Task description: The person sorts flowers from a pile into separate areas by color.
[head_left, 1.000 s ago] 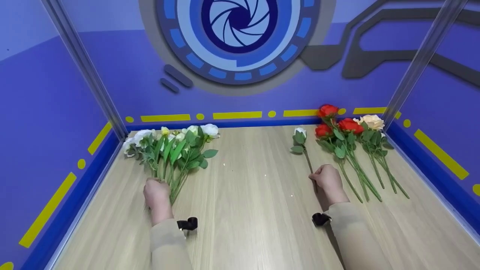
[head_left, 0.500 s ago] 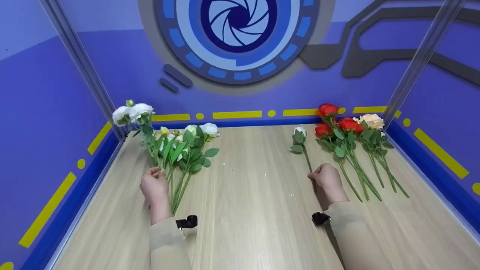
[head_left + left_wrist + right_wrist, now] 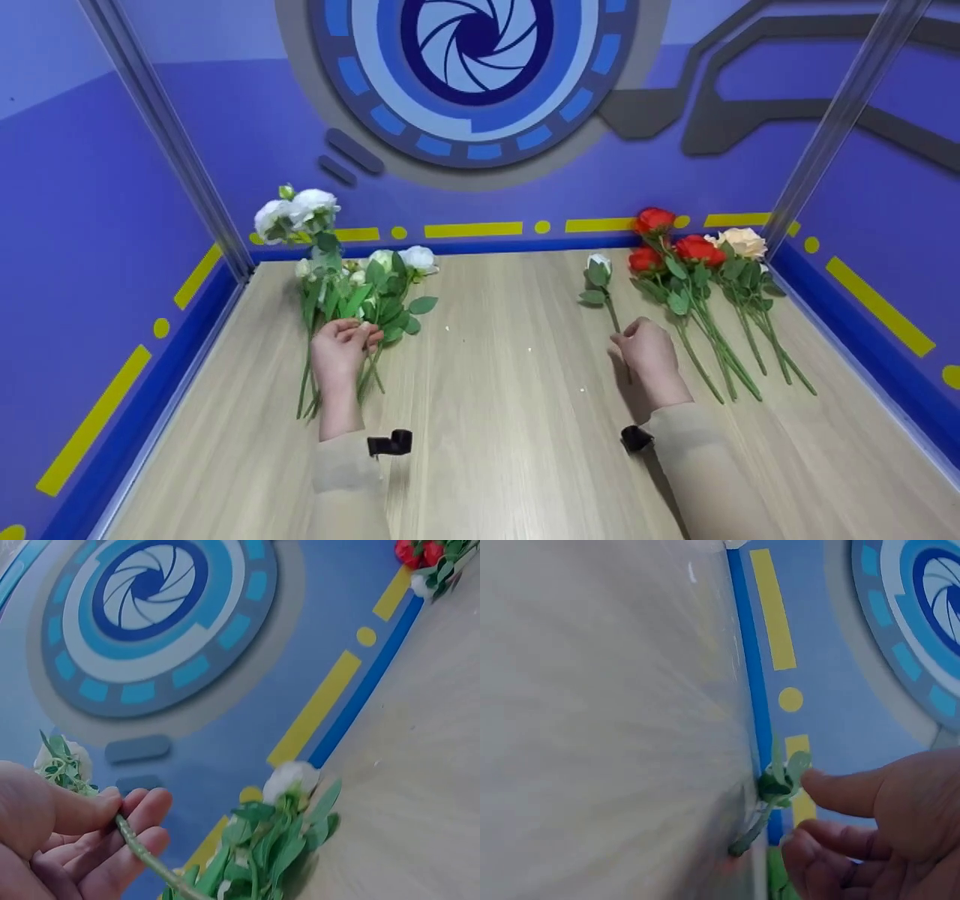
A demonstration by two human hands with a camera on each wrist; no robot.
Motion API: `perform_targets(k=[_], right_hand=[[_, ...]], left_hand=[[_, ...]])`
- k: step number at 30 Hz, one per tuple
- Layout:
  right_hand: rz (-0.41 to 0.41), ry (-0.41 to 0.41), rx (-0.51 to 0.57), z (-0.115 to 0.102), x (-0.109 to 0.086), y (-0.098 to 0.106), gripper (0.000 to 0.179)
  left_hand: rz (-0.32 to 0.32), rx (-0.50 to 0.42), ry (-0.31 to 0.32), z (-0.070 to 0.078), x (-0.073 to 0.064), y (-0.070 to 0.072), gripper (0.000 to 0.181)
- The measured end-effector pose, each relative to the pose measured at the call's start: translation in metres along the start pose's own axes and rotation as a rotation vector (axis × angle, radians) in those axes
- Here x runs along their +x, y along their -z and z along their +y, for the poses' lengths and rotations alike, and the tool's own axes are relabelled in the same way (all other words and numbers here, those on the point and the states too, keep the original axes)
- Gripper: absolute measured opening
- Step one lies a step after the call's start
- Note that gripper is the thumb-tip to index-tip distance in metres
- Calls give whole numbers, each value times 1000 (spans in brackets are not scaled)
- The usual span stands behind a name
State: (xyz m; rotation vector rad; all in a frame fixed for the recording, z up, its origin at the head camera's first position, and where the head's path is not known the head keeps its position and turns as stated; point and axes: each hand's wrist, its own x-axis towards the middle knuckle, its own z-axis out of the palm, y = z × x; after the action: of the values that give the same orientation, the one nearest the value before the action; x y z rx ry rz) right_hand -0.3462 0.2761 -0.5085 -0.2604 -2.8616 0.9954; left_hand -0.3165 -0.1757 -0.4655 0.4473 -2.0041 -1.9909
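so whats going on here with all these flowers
Someone is handling flowers on a wooden table. Their left hand pinches the stem of a white flower, its blooms held up above the other white flowers. Their right hand is by the stem of a single white rose, thumb and fingers apart. Red roses and a peach flower lie further right.

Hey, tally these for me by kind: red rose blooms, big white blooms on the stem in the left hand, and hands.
Red rose blooms: 3
Big white blooms on the held stem: 2
Hands (left hand, right hand): 2
Total: 7
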Motion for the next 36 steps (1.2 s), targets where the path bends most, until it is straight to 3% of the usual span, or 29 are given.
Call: perform_targets(k=[7, 16, 21, 26, 30, 36], right_hand=[[-13, 156, 72, -35, -13, -17, 15], [-224, 270, 311, -80, -51, -51, 9], [-337, 384, 411, -94, -69, -67, 17], [-434, 407, 558, -105, -82, -77, 25], [-416, 411, 603, -110, -88, -81, 19], [-328, 442, 501, -111, -91, -78, 8]], left_hand=[[-102, -77, -11, 6, -12, -30, 25], [-259, -115, -41, 2, -31, -69, 19], [-338, -91, -70, -2, -46, -96, 19], [-397, -87, -69, -7, -62, -117, 18], [-413, -104, -85, -12, -70, -129, 16], [-429, -73, -97, -17, -73, -135, 19]])
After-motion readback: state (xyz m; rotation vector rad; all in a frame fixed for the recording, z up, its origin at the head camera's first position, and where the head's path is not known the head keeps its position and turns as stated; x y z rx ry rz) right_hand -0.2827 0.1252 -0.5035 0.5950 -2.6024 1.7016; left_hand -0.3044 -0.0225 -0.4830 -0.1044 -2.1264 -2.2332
